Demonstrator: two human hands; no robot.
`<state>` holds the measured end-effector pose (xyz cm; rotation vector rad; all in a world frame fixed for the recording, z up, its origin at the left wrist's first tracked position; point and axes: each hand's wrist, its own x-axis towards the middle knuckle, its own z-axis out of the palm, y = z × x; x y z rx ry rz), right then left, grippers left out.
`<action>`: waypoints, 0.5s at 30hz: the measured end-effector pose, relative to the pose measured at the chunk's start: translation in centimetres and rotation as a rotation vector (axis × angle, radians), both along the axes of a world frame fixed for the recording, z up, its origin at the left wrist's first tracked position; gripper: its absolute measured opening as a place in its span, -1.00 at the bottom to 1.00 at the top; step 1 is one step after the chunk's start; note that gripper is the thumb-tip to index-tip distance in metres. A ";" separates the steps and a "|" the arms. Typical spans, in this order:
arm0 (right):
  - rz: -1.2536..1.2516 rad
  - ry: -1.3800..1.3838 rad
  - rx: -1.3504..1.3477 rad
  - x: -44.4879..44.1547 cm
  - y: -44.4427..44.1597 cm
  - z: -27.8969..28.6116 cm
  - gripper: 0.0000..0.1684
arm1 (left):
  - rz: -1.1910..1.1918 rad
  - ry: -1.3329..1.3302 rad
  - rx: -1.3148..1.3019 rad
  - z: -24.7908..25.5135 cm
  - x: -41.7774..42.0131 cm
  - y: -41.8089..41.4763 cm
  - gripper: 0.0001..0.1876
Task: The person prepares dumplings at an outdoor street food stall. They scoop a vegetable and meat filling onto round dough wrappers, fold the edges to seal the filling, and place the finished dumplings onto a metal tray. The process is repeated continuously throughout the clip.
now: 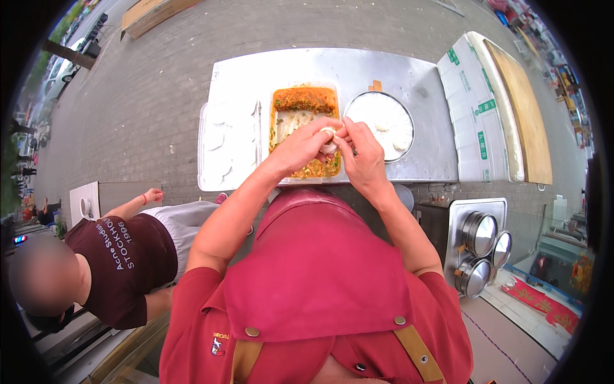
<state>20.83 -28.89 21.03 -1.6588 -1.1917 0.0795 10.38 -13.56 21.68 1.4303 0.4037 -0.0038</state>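
Above a plastic tub (270, 144) of orange, chopped filling (304, 99), my left hand (298, 150) cups a small white dough bun (329, 148). The fingertips of my right hand (364, 156) pinch the bun's upper edge; its inside is hidden by my fingers. Just right of the tub is a round metal steamer tray (371, 108), with two small white buns, one near the middle (382, 126) and one by the lower right rim (400, 144). Left of the tub, round dough wrappers (216, 140) lie in a white plastic tray (201, 165), partly washed out by glare.
The metal table (431, 149) carries all this. At its right end stands a foam box (475, 110) with a wooden board (520, 113) against it. Lidded steamer pots (479, 234) sit on a steel counter (453, 240) to my right. A person (129, 254) is close on my left.
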 end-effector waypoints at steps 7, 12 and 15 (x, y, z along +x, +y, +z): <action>-0.068 -0.163 0.053 0.0 -0.1 0.0 -0.44 | -0.039 0.033 0.138 1.0 0.4 -0.3 -0.60; -0.091 -0.176 0.056 0.6 -0.1 -0.8 -0.45 | -0.096 0.054 0.162 1.2 1.1 0.3 -0.59; -0.084 -0.141 0.018 0.6 -0.5 -0.8 -0.44 | -0.023 0.023 0.145 1.0 1.1 -0.1 -0.58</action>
